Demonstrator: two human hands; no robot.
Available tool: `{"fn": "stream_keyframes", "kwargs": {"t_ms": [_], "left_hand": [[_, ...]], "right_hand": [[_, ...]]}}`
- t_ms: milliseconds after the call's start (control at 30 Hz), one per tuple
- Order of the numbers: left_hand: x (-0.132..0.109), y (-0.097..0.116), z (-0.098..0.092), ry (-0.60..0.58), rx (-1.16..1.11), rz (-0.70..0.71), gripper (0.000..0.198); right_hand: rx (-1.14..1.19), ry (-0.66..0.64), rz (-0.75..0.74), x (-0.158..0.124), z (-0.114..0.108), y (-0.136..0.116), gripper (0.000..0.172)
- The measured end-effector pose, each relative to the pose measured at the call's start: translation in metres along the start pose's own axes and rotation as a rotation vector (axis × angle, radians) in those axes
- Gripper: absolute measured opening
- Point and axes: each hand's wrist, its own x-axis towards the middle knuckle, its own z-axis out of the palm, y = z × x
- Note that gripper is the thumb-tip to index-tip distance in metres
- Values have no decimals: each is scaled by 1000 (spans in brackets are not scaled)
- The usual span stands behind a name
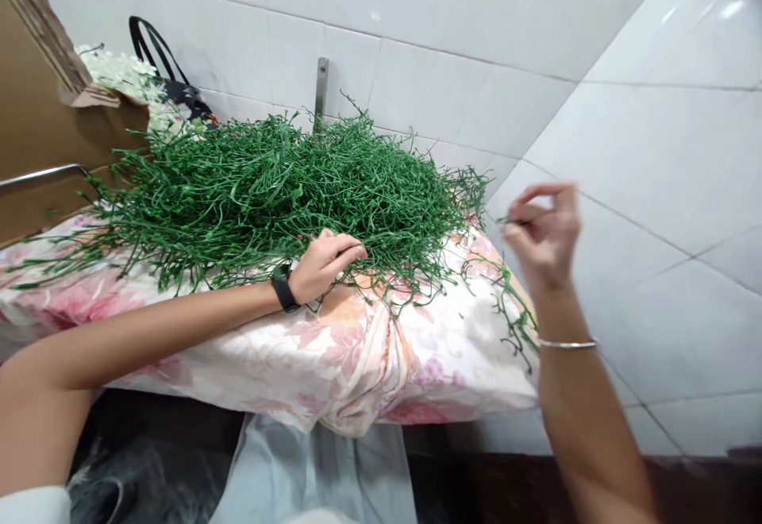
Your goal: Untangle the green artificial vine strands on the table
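Observation:
A large heap of thin green artificial stems (333, 183) with curly, branching tips covers the back of the table. My left hand (330, 262), with a black band on the wrist, rests at the front edge of the heap. Its fingers are curled together among the stems, and whatever they hold is hidden. Raised to the right of the heap, my right hand (544, 230) is slightly blurred and wears a bangle. Thumb and fingers pinch a small dark tip too fine to name. Below it, a loose green sprig (517, 314) shows at the table's right end, partly behind the wrist.
A floral cloth (255, 357) covers the table and is bunched at the front. On the left stand a cardboard box (36, 111), white flowers (128, 75) and a black-handled bag (178, 95). White tiled walls (446, 24) close off the back and right; a metal bracket (321, 87) rises behind the heap.

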Motion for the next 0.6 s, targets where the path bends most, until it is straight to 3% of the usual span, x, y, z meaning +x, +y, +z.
{"fn": "stream_keyframes", "kwargs": {"t_ms": [100, 233, 333, 433, 600], "left_hand": [[5, 3, 2, -12, -80, -45, 29], [8, 1, 2, 1, -291, -117, 26], [8, -4, 0, -18, -450, -113, 20], [9, -6, -2, -45, -513, -82, 28], [10, -2, -5, -47, -634, -75, 34]], "right_hand": [[30, -38, -3, 0, 2, 6, 28], [5, -209, -22, 0, 24, -1, 24], [-19, -351, -91, -2, 37, -6, 36], [-35, -360, -156, -4, 45, -9, 42], [-76, -338, -201, -6, 49, -25, 19]]}}
